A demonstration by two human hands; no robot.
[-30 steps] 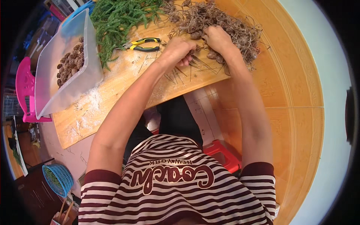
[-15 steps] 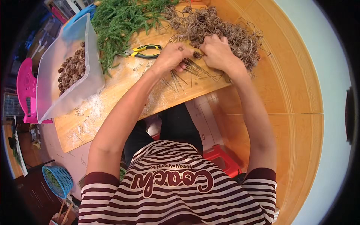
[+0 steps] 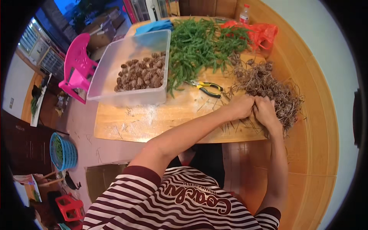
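My left hand (image 3: 242, 107) and my right hand (image 3: 265, 110) meet, fingers closed, at the near left edge of a tangled heap of brown pine cones with thin stems (image 3: 281, 92). Whatever they pinch is hidden behind the fingers. Thin dark stems (image 3: 230, 125) lie on the wooden table (image 3: 145, 122) below my left hand. To the left of it are pliers (image 3: 210, 85) with yellow and black handles, their jaws towards the green sprigs (image 3: 197, 48).
A translucent plastic bin (image 3: 96, 91) holding loose pine cones (image 3: 142, 74) stands on the table's left side. At the far right are a red plastic bag (image 3: 264, 36) and a bottle (image 3: 244, 16). A pink chair (image 3: 73, 74) and a blue basket (image 3: 63, 151) are further left.
My view has swung left and up, showing more of the table and room. My hands, slightly apart before with a pine cone visible between them, are now together, and that cone is out of sight.
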